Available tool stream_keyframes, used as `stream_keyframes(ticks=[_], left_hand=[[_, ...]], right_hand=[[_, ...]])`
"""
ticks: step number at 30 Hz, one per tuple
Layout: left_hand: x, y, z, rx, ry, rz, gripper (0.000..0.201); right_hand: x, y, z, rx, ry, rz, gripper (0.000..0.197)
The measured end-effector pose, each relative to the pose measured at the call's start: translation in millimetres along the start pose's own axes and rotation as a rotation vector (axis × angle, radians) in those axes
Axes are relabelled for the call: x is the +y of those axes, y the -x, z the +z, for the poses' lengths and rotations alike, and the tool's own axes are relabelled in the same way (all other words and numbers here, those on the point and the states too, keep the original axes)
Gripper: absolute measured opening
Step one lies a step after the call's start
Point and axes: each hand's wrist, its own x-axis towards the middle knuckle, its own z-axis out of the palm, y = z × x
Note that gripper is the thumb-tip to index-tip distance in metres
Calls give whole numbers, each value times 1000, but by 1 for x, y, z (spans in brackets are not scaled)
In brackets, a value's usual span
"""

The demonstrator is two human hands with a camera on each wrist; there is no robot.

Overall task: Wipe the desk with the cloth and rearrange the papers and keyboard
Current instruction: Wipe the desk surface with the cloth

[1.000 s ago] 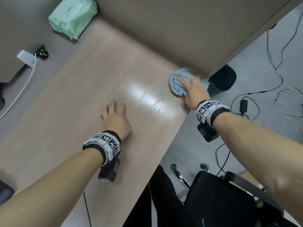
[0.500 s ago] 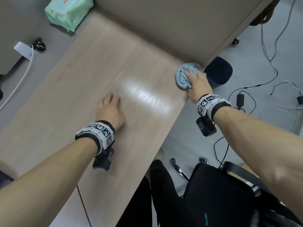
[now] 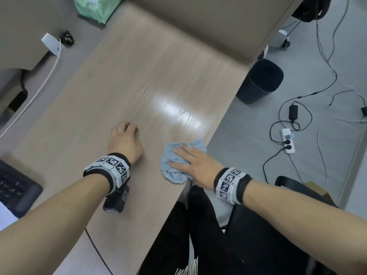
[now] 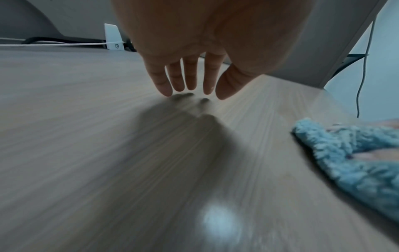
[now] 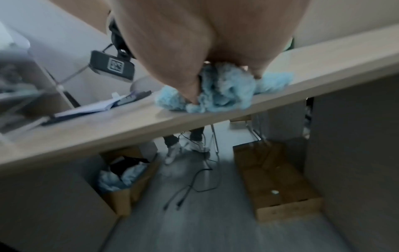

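Observation:
A crumpled light-blue cloth (image 3: 174,171) (image 4: 356,162) (image 5: 222,92) lies on the wooden desk (image 3: 139,76) at its front edge. My right hand (image 3: 188,159) presses flat on it with straight, spread fingers. My left hand (image 3: 124,135) (image 4: 190,81) rests on the bare desk just left of the cloth, only its fingertips touching the wood, and holds nothing. A black keyboard (image 3: 15,187) (image 5: 134,98) sits at the desk's left end, with white papers (image 3: 5,215) (image 5: 90,107) beside it.
A green tissue pack (image 3: 95,6) lies at the far end by the partition, a white charger (image 3: 50,43) with its cable at the left. On the floor to the right stand a black bin (image 3: 260,80) and a power strip (image 3: 288,139) with cables. Cardboard boxes (image 5: 276,184) sit under the desk.
My right hand has swept the cloth from the far right corner by the partition back along the front edge, close to my left hand. The left hand has stayed about where it was.

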Motion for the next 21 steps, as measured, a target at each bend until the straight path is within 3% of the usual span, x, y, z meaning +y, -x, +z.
stream_keyframes(ticks=[2, 5, 7, 9, 11, 14, 18, 21], left_hand=[[-6, 6, 1, 17, -8, 5, 44], [-12, 15, 3, 16, -28, 0, 43], [-16, 18, 6, -5, -38, -7, 46], [-16, 19, 8, -5, -33, -20, 49], [-13, 18, 8, 5, -16, -39, 49], [-9, 16, 7, 2, -17, -76, 47], [-9, 14, 2, -32, -27, -83, 48], [-9, 17, 1, -53, -24, -85, 49]], right_hand=[[24, 0, -13, -13, 13, 84, 87], [52, -26, -44, 125, -63, 378, 76], [50, -47, -42, 168, -82, 463, 75], [26, -56, -24, 145, -25, 382, 84], [-8, -46, 1, 77, 83, 158, 94], [-36, -14, 26, 46, 26, -38, 87], [-11, 3, 16, 61, 36, -55, 94], [23, 9, -5, 33, -54, 126, 90]])
